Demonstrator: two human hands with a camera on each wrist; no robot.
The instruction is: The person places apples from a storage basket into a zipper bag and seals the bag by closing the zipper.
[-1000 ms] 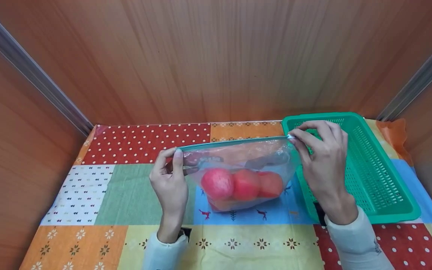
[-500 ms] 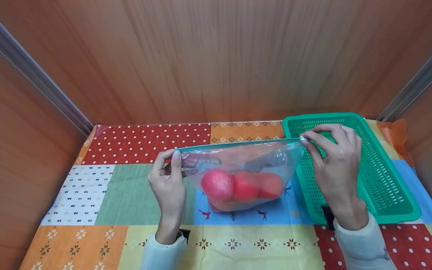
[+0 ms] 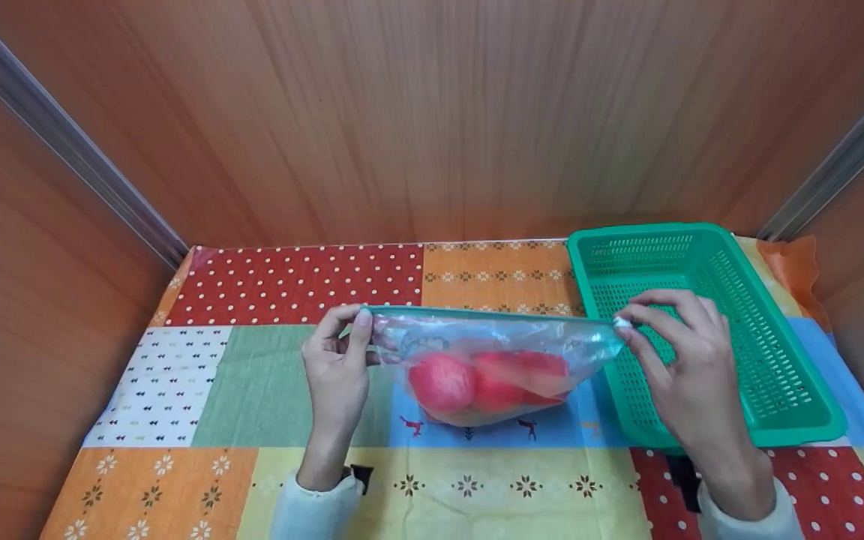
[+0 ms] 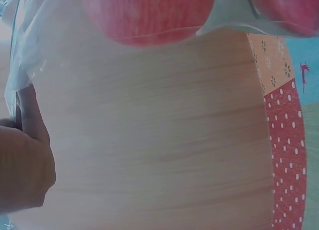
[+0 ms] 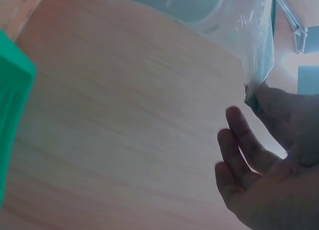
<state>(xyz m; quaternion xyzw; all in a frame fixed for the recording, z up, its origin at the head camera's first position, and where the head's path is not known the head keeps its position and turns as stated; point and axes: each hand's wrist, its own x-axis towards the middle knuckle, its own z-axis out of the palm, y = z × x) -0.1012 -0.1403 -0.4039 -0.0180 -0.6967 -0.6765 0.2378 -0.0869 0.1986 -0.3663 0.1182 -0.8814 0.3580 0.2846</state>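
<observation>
A clear zip bag (image 3: pixel 492 330) with a green strip along its top edge is stretched between both hands in the head view. Red apples (image 3: pixel 443 382) sit in a row at its bottom, over the blue patch of the cloth; one apple (image 4: pixel 149 13) looms large in the left wrist view. My left hand (image 3: pixel 338 367) pinches the bag's top left corner between thumb and fingers. At the opposite corner, my right hand (image 3: pixel 691 367) pinches a small white slider (image 3: pixel 621 322) with thumb and index finger. Its other fingers stand apart from the bag in the right wrist view.
To the right stands a green perforated basket (image 3: pixel 773 337), partly behind the right hand. A patchwork tablecloth (image 3: pixel 252 382) covers the table. Wooden panels (image 3: pixel 432 120) rise at the back and both sides. Orange material (image 3: pixel 792 274) lies in the back right corner.
My right hand has moved right, then down toward me, with the slider at its fingertips. The bag's top edge has come lower and nearer. My left hand keeps its pinch, shifting slightly.
</observation>
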